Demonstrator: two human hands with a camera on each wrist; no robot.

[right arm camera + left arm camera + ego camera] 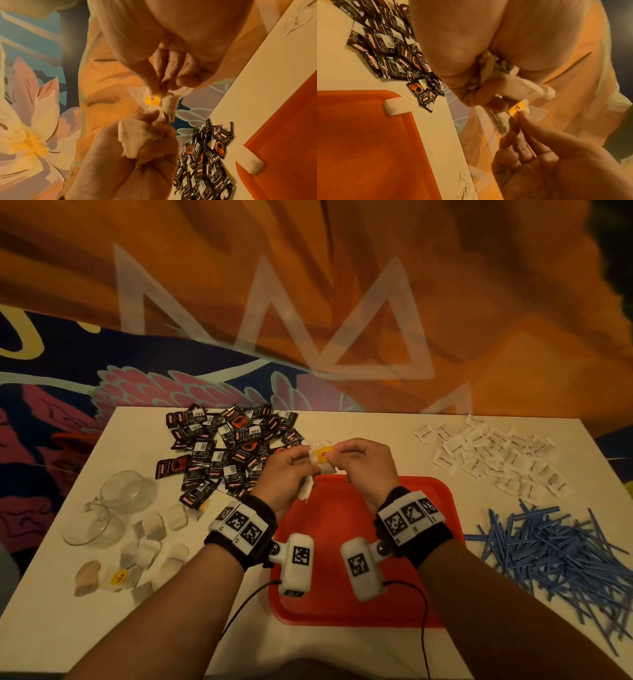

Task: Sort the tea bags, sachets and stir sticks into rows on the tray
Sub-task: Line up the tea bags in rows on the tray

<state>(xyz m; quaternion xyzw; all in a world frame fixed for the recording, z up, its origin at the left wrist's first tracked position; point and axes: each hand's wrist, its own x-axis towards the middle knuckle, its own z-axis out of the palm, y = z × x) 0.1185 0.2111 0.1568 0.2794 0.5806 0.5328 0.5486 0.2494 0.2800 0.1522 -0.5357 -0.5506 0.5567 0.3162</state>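
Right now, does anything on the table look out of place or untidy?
Yes. One white tea bag lies across the corner rim of the red tray, half on the table, not in a row. The left hand grips a crumpled bunch of tea bags.

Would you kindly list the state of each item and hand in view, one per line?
Left hand: grips a bunch of tea bags.
Right hand: pinches a yellow tea bag tag.
Red tray: nearly bare, one tea bag lying over its far rim.
Black coffee sachets: loose heap, unsorted.
White sugar sachets: scattered, unsorted.
Blue stir sticks: tangled pile.
Loose tea bags: scattered on the table.
Glass cups: empty, tipped on their sides.
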